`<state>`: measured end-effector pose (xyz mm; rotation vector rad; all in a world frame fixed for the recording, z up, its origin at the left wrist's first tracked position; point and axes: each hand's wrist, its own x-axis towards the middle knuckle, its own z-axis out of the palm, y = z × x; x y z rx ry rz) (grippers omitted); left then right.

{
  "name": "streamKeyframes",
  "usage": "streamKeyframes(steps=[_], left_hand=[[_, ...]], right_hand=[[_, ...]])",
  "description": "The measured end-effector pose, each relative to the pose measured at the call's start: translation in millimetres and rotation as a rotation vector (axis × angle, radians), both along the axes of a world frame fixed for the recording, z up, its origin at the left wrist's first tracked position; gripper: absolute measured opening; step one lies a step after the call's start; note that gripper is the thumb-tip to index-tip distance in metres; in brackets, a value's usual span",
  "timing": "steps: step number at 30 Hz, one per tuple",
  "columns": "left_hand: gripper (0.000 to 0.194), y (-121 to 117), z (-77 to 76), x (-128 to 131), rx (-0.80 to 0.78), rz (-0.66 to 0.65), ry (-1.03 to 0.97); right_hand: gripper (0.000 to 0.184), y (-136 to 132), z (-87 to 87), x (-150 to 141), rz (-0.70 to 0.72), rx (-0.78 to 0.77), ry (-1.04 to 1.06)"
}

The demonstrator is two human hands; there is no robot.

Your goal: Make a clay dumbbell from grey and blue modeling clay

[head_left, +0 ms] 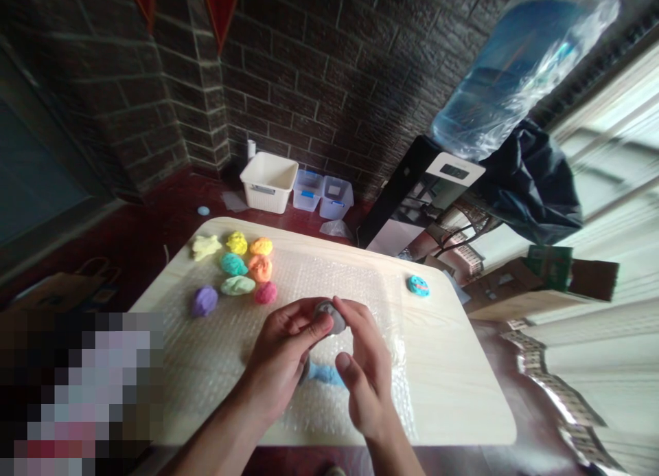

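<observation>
Left hand (281, 352) and right hand (363, 380) cup grey clay (330, 316) over bubble wrap (216, 352) on a desk (453, 393), coloured lumps (233, 264) nearby.

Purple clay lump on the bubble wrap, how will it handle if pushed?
The purple clay lump is probably soft and light, judging by its dimpled, foamy surface. Its uneven, flattened shape suggests it won't roll far. It may cling to the bubble wrap.

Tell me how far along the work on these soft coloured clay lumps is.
Looks done: eight bright clay lumps on the bubble wrap, plus a round teal clay disc on the wooden table. In hand: a grey clay lump between left hand and right hand. Left: a light-blue clay piece, seemingly unfinished, beneath them.
</observation>
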<state>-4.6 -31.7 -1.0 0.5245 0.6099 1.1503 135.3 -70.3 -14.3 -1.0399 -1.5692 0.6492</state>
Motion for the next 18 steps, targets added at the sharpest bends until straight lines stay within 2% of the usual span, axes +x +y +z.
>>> streamKeyframes(steps=[5, 11, 15, 18], left_hand=[[0.025, 0.3, -1.5, 1.5, 0.03, -0.019, 0.022], [0.021, -0.8, -4.2, 0.1, 0.036, -0.023, 0.035], [0.023, -1.4, -2.4, 2.3, 0.028, -0.014, 0.038], [0.024, -1.4, -2.8, 3.8, 0.038, -0.015, 0.034]], right_hand=[[0.055, 1.0, -2.1, 1.2, -0.008, -0.007, 0.078], [0.049, 1.5, 4.5, 2.2, 0.014, -0.012, 0.035], [0.052, -1.8, 4.9, 2.7, -0.06, 0.085, -0.041], [0.055, -3.0, 6.1, 4.3, -0.075, 0.144, -0.199]])
